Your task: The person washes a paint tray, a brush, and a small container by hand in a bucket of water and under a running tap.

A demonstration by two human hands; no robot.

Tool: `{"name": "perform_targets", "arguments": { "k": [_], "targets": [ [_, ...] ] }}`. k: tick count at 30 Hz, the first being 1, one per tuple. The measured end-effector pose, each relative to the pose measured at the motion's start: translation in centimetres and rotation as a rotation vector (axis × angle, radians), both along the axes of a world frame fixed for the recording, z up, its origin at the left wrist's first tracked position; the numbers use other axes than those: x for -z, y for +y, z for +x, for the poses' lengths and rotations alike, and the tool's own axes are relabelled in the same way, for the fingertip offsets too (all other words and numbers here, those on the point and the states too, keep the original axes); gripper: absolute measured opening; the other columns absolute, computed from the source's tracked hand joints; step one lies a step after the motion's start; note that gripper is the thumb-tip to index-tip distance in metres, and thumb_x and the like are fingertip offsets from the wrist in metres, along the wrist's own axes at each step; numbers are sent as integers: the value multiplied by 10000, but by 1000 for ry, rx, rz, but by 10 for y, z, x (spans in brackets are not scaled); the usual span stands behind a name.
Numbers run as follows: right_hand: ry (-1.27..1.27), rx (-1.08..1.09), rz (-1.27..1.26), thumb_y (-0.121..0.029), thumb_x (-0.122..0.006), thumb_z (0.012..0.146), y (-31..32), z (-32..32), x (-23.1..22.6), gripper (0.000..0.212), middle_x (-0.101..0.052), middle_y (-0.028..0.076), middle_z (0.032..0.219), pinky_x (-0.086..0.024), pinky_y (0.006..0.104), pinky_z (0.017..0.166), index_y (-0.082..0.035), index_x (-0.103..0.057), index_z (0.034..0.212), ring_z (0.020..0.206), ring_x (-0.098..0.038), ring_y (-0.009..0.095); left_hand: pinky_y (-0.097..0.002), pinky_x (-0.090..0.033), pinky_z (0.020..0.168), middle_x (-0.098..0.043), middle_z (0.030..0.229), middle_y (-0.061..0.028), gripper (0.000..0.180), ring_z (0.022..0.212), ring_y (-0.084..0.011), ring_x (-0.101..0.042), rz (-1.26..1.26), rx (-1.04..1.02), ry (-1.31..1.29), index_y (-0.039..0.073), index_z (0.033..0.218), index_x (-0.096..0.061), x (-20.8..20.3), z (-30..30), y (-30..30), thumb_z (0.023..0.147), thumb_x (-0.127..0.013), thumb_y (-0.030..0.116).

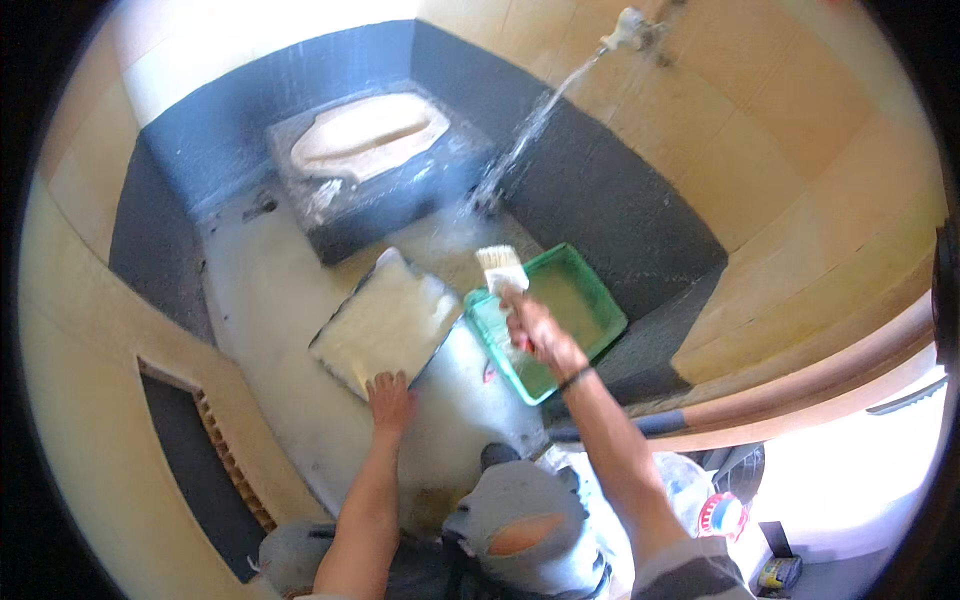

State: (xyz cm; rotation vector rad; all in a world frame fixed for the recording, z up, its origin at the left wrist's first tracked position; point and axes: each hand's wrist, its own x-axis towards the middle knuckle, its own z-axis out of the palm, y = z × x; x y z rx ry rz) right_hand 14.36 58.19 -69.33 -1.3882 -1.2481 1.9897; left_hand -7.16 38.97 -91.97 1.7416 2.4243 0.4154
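My left hand [390,397] lies on the near edge of a flat square slab [395,318], with its fingers spread on top. The slab has dark edges and a pale, wet-looking face, and it rests on the wet floor. My right hand [540,335] is closed round the handle of a flat paintbrush [502,268] with cream bristles. The bristles point away from me, above the left side of a green rectangular tub [612,322]. Murky liquid stands in the tub. Part of the brush handle is hidden by my fingers.
Water runs from a wall tap [630,32] down to the floor. A squat toilet [375,132] sits on a raised dark step at the back. Dark-based tiled walls enclose the wet floor [265,320]. A container with a red and white lid [722,515] stands at the lower right.
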Motion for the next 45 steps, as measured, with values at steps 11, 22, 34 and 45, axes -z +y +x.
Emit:
{"name": "perform_targets", "arguments": {
  "k": [11, 22, 34, 45],
  "targets": [
    [-748, -274, 661, -306, -657, 1001, -212, 153, -244, 323, -595, 215, 619, -445, 412, 521, 11, -613, 1035, 534, -618, 270, -507, -444, 911, -658, 1038, -161, 220, 1019, -342, -607, 140, 233, 451, 53, 1063, -672, 73, -48, -5, 947, -542, 187],
    [-1954, 302, -315, -428, -591, 877, -475, 361, -296, 498, -684, 157, 647, -547, 434, 634, 17, -734, 707, 599, -691, 279, -513, -451, 966, -632, 1205, -100, 244, 1147, -288, -591, -82, 202, 420, 72, 1084, -673, 38, 8, 7, 976, -538, 244],
    [-1139, 189, -453, -657, -618, 878, -652, 487, 1, 600, -644, 69, 672, -478, 360, 482, -65, -701, 839, 511, -594, 182, -488, -442, 961, -612, 1209, -88, 206, 1224, -274, -545, -101, 174, 376, 106, 1051, -680, 44, 2, 5, 964, -538, 227],
    [-1368, -151, 145, -276, -532, 953, -385, 290, -235, 323, -740, 88, 699, -591, 332, 662, -64, -769, 892, 645, -746, 212, -538, -442, 956, -629, 1089, -82, 216, 1101, -291, -578, 117, 160, 421, 142, 1105, -671, 113, -10, 11, 936, -551, 200]
  ]
}}
